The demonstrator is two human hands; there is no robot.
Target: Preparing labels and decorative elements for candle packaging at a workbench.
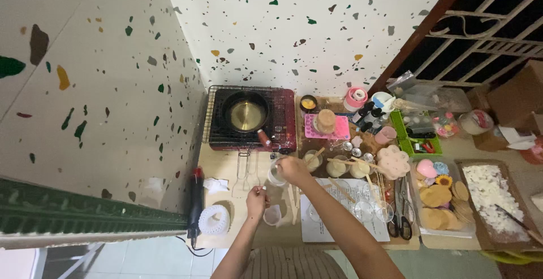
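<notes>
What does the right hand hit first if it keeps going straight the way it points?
Likely the clear plastic cup at the right hand fingertips, then the red portable gas stove beyond; depth is unclear from above.

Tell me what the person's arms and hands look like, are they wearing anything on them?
Both arms are bare from the lower edge of the picture up to the hands: no sleeves show. The left hand and the right hand wear no gloves. Any ring, watch or bracelet would be too small to make out here. A bit of striped clothing shows at the waist.
</notes>
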